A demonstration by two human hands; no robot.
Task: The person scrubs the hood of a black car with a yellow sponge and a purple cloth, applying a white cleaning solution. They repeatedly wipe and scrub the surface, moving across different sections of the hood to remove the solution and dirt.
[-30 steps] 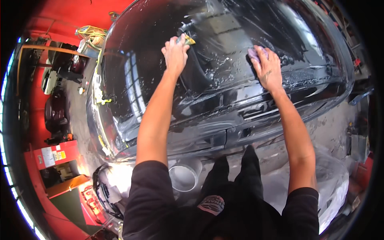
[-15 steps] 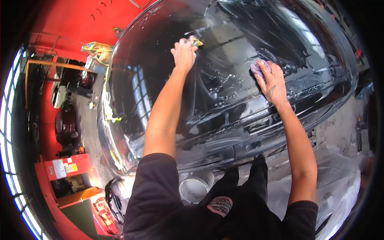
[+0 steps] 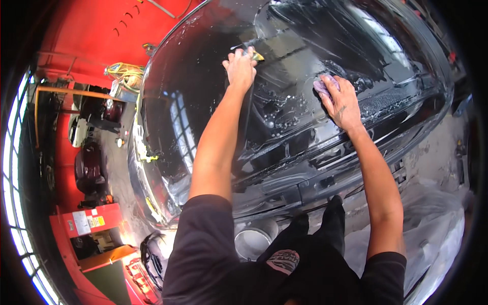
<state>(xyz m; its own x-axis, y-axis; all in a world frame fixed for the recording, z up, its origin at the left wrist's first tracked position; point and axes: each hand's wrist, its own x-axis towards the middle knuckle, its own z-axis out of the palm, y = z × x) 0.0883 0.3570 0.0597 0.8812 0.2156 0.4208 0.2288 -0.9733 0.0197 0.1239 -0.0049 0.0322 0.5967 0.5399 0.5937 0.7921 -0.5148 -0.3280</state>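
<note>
A wet, glossy black car hood (image 3: 203, 86) spreads out in front of me, streaked with foamy whitish liquid. On its left half my left hand (image 3: 240, 71) is closed round a small yellow-and-grey pad (image 3: 258, 56), of which only an edge sticks out beyond the fingers. Over to the right, my right hand (image 3: 344, 101) presses a purple sponge (image 3: 325, 85) against the panel, fingers bent over it. Bubbles and suds lie on the paint between the two hands.
A white bucket (image 3: 252, 243) stands on the floor by my legs. Crumpled clear plastic sheeting (image 3: 432, 239) lies at the lower right. On the left are a red cabinet (image 3: 91, 218), an orange metal frame (image 3: 71, 90), dark car parts (image 3: 90, 168) and a coiled yellow cord (image 3: 124, 70).
My left hand has shifted slightly right and toward me with the pad. My right hand has slid a little left with the sponge. The whole view has moved slightly.
</note>
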